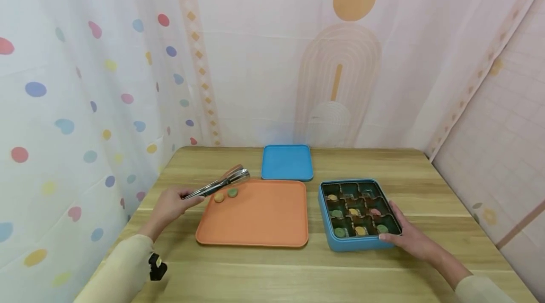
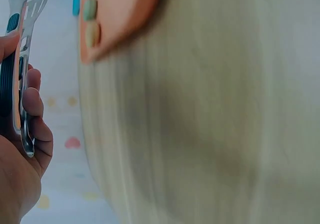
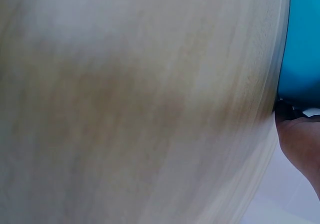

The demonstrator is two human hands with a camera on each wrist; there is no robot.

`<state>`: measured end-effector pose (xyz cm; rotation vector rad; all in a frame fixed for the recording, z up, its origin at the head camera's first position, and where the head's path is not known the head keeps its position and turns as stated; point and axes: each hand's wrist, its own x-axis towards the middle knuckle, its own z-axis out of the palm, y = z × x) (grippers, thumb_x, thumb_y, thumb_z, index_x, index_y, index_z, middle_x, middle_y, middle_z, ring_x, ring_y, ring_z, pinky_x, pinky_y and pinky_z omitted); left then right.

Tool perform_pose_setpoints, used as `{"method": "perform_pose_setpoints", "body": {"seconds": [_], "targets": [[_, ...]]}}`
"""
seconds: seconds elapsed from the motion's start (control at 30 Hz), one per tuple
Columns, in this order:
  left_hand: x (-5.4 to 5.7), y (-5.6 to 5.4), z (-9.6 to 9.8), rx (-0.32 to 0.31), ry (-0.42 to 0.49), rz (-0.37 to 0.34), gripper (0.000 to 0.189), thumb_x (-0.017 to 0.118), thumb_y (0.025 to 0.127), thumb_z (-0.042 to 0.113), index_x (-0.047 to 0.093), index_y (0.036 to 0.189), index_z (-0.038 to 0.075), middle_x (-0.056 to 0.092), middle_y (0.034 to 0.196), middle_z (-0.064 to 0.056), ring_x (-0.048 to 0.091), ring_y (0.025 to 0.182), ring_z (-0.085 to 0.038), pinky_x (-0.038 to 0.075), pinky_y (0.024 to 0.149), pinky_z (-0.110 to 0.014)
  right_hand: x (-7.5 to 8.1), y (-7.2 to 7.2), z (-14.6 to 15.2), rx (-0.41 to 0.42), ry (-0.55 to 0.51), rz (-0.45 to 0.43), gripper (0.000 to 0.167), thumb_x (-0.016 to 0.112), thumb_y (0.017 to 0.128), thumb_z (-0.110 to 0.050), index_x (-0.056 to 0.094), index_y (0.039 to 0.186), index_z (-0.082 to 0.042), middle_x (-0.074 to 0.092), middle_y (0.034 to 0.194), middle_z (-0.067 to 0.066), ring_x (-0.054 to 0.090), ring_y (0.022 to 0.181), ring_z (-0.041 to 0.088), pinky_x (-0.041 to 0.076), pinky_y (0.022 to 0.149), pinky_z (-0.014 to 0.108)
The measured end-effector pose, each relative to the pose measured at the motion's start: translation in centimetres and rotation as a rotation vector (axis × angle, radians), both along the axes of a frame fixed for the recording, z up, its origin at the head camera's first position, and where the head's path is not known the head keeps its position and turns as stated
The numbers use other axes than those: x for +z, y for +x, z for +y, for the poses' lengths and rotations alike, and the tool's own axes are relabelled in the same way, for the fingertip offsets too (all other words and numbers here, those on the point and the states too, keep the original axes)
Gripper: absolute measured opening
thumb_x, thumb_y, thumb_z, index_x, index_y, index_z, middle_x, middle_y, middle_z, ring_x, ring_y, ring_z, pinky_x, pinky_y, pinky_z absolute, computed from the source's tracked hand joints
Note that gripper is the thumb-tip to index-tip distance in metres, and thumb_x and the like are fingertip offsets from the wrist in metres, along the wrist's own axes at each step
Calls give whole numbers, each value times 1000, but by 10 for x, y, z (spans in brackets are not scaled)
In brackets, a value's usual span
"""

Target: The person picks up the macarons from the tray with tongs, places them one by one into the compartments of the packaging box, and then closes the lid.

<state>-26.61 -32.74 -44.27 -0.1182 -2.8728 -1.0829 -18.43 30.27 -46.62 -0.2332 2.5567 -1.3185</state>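
Note:
My left hand grips metal tongs with slotted ends and dark grips, held above the left edge of the orange tray. Nothing shows between the tong ends. Near them on the tray lie a yellow cookie and a green cookie. To the right stands a blue box with a dark divided insert; green, yellow and pinkish round cookies sit in several compartments. My right hand holds the box's front right corner, thumb on the rim and fingers along the right side, partly hidden.
A blue lid-like tray lies at the back of the wooden table, behind the orange tray. Patterned curtains hang along the table's back and sides.

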Motion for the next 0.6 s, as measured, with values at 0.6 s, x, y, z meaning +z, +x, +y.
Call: {"method": "perform_pose_setpoints", "body": {"seconds": [0.6], "targets": [[-12,16,-37,22,-91,4,40,77,85,43,77,100,6,58,70,3,47,65,-17,38,57,-30,-1,1,0,-1,-8,-7,104,67,95,-30,-13,158,-7,-9,156,38,2,137,63,16,102,76]]}}
